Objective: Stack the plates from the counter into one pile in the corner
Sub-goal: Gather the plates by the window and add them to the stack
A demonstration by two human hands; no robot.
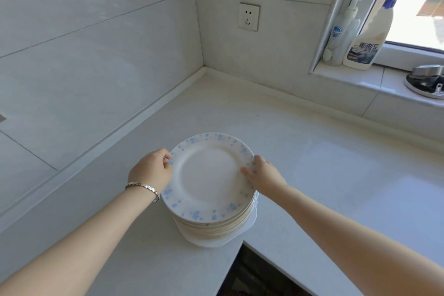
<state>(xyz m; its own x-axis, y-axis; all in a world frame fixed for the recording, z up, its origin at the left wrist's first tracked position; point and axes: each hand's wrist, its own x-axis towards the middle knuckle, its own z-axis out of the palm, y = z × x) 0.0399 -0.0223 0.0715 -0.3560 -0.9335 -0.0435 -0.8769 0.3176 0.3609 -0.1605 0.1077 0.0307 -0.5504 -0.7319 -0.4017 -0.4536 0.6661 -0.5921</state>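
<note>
Pile (216, 226) of plates, head view. The pile is being shown standing on the counter (312, 163), close to the inner front edge where the two runs of worktop meet, and well apart from the corner (204, 69) of the tiled walls. The top plate (207, 175), white with a blue-speckled rim, is being grasped from both sides. Its left rim is being pinched by the left hand (151, 170), the fingers curled at the edge. Its right rim is being held by the right hand (264, 175), the thumb lying on the upper face and the remaining fingers being hidden below the edge. Whether the top plate is being lifted clear of the plates beneath cannot be told. Cream-edged plates are being seen under it, and a plain white one at the bottom is jutting out to the right. A bracelet (144, 187) is being worn on the left wrist. A socket (249, 17) is being shown on the far wall. On the sill (360, 77) a pump bottle (341, 31) and a spray bottle (367, 41) are standing just beside each other, and a dish (425, 84) is being cut off by the right border
</note>
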